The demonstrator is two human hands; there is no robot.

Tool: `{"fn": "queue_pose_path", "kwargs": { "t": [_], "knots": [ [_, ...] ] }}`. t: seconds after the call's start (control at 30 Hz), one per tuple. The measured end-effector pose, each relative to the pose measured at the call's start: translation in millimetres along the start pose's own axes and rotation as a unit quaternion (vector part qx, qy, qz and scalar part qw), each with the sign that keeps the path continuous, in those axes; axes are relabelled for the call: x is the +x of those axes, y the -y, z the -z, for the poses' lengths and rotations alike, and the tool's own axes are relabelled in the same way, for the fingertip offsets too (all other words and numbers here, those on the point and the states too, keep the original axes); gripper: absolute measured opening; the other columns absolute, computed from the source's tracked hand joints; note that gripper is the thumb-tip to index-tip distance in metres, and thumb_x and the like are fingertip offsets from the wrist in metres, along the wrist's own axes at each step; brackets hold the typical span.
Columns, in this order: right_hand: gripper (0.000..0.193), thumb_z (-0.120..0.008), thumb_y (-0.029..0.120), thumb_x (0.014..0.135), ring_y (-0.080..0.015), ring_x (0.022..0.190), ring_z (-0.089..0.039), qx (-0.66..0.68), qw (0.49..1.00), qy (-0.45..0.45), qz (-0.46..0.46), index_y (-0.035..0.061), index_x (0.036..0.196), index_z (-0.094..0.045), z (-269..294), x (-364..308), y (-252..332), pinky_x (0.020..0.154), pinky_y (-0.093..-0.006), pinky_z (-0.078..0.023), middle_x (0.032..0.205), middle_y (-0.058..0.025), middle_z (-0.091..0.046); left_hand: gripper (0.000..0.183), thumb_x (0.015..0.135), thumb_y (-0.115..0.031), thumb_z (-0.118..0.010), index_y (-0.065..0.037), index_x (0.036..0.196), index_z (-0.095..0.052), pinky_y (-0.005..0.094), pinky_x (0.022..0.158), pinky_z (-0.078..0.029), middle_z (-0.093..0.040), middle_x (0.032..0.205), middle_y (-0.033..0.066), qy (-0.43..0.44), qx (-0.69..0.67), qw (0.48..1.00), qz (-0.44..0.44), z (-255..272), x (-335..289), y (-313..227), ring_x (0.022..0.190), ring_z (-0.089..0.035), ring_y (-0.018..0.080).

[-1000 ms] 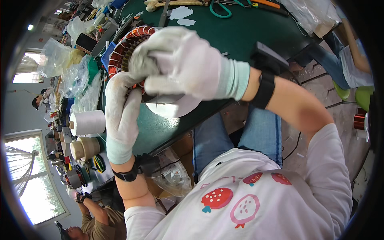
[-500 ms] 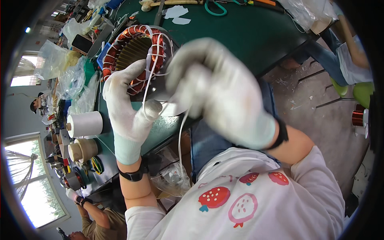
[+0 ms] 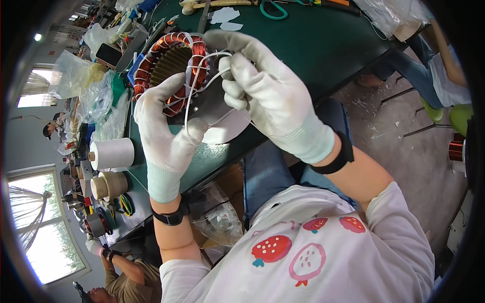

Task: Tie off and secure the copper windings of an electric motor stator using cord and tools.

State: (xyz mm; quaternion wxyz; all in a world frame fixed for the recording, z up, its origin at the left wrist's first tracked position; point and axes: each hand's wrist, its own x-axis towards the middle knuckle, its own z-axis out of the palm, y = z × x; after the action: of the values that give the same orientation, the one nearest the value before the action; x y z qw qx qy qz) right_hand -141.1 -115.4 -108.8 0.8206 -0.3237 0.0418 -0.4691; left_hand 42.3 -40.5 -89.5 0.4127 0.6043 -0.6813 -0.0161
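Observation:
A motor stator (image 3: 172, 60) with copper windings laced in white cord lies on the green table, its ribbed core showing inside the ring. My left hand (image 3: 164, 126), in a white glove, grips the near side of the ring, one finger over the windings. White cord (image 3: 189, 103) runs down from the ring to the left hand's other visible fingertip. Just right of the stator, my gloved right hand (image 3: 275, 96) is closed, pinching a loop of that cord between its fingers. The cord's far end is hidden.
On the left stand a white thread spool (image 3: 113, 153) and a cream roll (image 3: 110, 186). Green-handled scissors (image 3: 273, 10) and white paper scraps (image 3: 225, 16) lie at the back. A co-worker (image 3: 126, 275) sits lower left; another person (image 3: 447, 70) is at right.
My right hand has moved up beside the stator, and its motion blur is gone. The cord that hung below it no longer hangs there. My left hand keeps its grip on the stator.

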Motion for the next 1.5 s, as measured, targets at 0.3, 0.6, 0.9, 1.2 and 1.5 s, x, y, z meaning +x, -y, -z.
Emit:
{"fn": "queue_pose_path", "kwargs": {
  "t": [0.3, 0.6, 0.9, 1.2, 1.5],
  "knots": [
    [0.021, -0.045, 0.013, 0.103, -0.0129, 0.059, -0.046, 0.139, 0.977, 0.103, 0.126, 0.007, 0.084, -0.053, 111.9, -15.0, 141.0, 0.051, -0.0238, -0.036, 0.071, -0.0034, -0.047, 0.061, 0.077, -0.041, -0.08, -0.001, 0.12, -0.063, 0.0394, 0.099, -0.043, -0.065, 0.113, 0.0114, -0.003, 0.033, 0.999, 0.015, 1.2, -0.2, -4.6, 0.108, -0.058, 0.0277],
    [0.029, -0.062, 0.02, 0.1, -0.0028, 0.077, -0.056, -0.363, 0.891, -0.165, 0.217, 0.0025, 0.122, -0.063, 81.6, -24.4, 72.9, 0.063, -0.017, -0.046, 0.091, -0.0004, -0.066, 0.041, 0.072, -0.009, -0.077, -0.004, 0.112, -0.067, 0.0364, 0.094, -0.044, -0.067, 0.107, 0.0092, -0.044, 0.036, 0.998, 0.013, -4.1, 0.5, -12.5, 0.102, -0.059, 0.0254],
    [0.02, -0.067, 0.021, 0.097, -0.011, 0.074, -0.061, -0.349, 0.936, -0.012, -0.032, 0.0011, 0.098, -0.071, 25.3, -8.3, 2.8, 0.067, -0.027, -0.051, 0.082, -0.0021, -0.066, 0.032, 0.072, -0.007, -0.08, -0.01, 0.103, -0.074, 0.035, 0.086, -0.043, -0.067, 0.083, 0.0029, -0.131, 0.115, 0.985, -0.011, -19.0, 11.7, -15.8, 0.081, -0.061, 0.0231],
    [0.031, -0.053, 0.038, 0.106, -0.0047, 0.06, -0.048, 0.138, 0.976, 0.123, -0.119, 0.0077, 0.099, -0.057, -22.0, 18.0, 14.3, 0.054, -0.0193, -0.039, 0.092, -0.0036, -0.059, 0.028, 0.068, -0.007, -0.081, -0.011, 0.096, -0.076, 0.0366, 0.077, -0.044, -0.062, 0.074, 0.0024, -0.149, 0.142, 0.974, -0.1, -11.1, 13.1, -9.5, 0.073, -0.059, 0.0236],
    [0.036, -0.054, 0.045, 0.104, -0.0015, 0.052, -0.028, 0.074, 0.973, -0.021, -0.216, 0.0142, 0.087, -0.048, -60.9, 9.9, 32.5, 0.044, -0.0152, -0.024, 0.07, 0.0062, -0.034, 0.026, 0.071, -0.012, -0.079, -0.014, 0.096, -0.076, 0.0389, 0.078, -0.044, -0.06, 0.074, 0.0025, -0.171, 0.136, 0.971, -0.1, -10.8, 8.3, -7.7, 0.075, -0.059, 0.0255]
  ]
}}
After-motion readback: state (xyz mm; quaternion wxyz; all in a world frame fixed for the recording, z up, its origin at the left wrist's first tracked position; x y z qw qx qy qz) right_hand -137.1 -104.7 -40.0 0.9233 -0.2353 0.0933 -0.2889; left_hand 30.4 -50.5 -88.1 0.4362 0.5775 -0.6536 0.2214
